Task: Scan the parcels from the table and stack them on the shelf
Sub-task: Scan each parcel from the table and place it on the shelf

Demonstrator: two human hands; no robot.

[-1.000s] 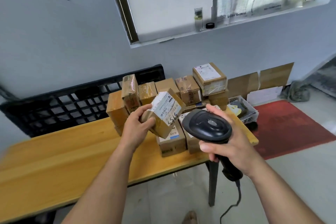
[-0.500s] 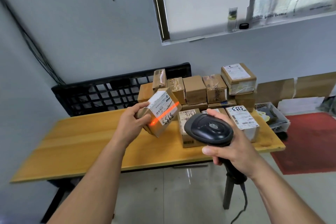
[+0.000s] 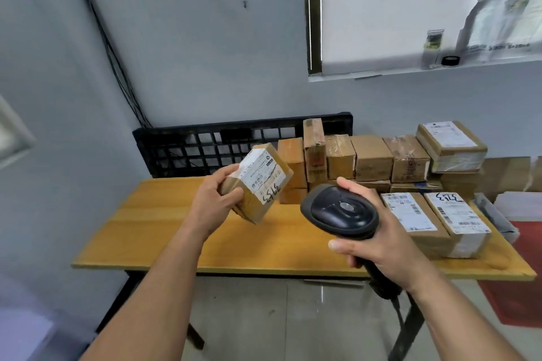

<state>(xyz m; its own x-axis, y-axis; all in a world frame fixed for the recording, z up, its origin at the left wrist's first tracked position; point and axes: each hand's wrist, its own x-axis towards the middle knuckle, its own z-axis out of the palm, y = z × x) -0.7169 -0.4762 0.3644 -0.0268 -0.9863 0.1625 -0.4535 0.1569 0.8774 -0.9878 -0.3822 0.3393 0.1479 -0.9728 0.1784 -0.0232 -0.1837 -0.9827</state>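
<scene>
My left hand [image 3: 215, 202] grips a small cardboard parcel [image 3: 258, 182] with a white label and handwritten digits, held tilted above the wooden table [image 3: 176, 231]. My right hand [image 3: 378, 240] grips a black barcode scanner [image 3: 341, 212], its head pointing toward the parcel from the right. No scan light shows on the label. Several more cardboard parcels [image 3: 372, 158] are piled at the table's back right, and two labelled ones [image 3: 437, 220] lie near its front right. No shelf is in view.
A black plastic crate [image 3: 205, 146] leans against the grey wall behind the table. Cables [image 3: 111, 47] run down the wall at left. A window ledge with a glass jar [image 3: 433, 48] is above right. A red mat [image 3: 522, 296] lies on the floor at right.
The view has swung left, so the table and parcels sit further right. The red scan line seen on the label half a second ago is gone. Both hands keep their holds.
</scene>
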